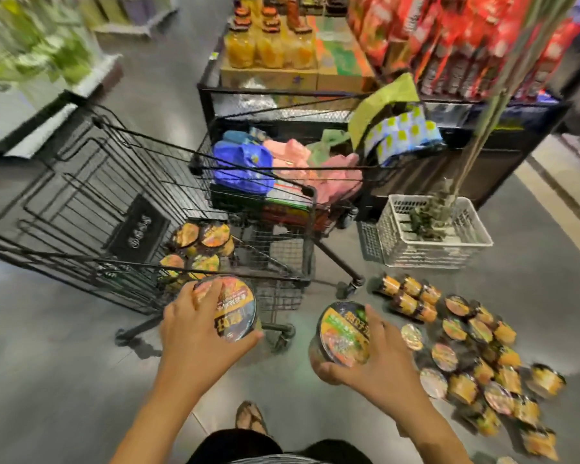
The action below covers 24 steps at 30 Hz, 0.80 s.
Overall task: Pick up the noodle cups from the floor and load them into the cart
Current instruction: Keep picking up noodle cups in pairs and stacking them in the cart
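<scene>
dark shorts [245, 445] and one sandalled foot [250, 419] fill the lower edge, with both forearms reaching forward above them. left hand [195, 329]: fingers curled over the lid and thumb on the near side, clamped on a noodle cup [236, 311] held tilted, just beside the near rim of the black wire cart [81, 195]. right hand [380, 361]: fingers spread over the lid edge and thumb beneath, clamped on a second noodle cup [344, 333], held above the floor [64, 380] between the cart and the pile. loaded cups [198, 249] lie in the cart's near corner. remaining cups [466, 356] lie scattered on the floor to the right, some upright, some on their sides.

step in hand, as judged: carrying, with two cups lifted and neither yet released; the task looks well short of half done. the next move calls for bringing the left cup over the rim and lowering it beside the loaded cups, then the right cup across the same rim, clearing the wire edge so neither cup catches or tips out.

a second cart holding bags [282, 169] and a white basket [432, 242] stand beyond.
</scene>
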{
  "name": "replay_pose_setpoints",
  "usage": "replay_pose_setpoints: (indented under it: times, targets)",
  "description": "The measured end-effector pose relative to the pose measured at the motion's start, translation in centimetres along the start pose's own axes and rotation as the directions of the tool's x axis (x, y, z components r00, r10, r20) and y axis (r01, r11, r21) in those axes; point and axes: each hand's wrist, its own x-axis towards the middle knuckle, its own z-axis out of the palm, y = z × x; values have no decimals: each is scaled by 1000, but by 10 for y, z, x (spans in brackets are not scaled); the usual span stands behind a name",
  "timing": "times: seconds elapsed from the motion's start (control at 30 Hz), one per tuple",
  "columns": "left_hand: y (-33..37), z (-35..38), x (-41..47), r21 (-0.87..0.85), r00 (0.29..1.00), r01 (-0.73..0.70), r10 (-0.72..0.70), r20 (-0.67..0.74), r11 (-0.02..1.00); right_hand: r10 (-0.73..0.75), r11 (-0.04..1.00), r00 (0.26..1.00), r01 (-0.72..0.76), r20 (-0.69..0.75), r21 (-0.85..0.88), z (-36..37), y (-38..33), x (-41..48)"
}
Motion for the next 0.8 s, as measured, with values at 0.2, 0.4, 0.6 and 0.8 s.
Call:
replay_pose_setpoints:
  times: [0.2,0.4,0.6,0.8]
  targets:
    - [-40,-14,57,-37,996,60,-62,-61,998,-27,999,999,29,45,-33,17,-57,60]
    - [-57,-6,95,-109,974,199,-209,-88,974,-98,989,986,112,136,-94,10,-85,131]
    - [-43,16,148,-212,922,366,-384,-47,906,-186,966,950,224,252,-132,12,-113,242]
    - [-4,53,227,-288,803,563,-595,-32,775,-290,904,859,391,422,-175,15,-152,372]
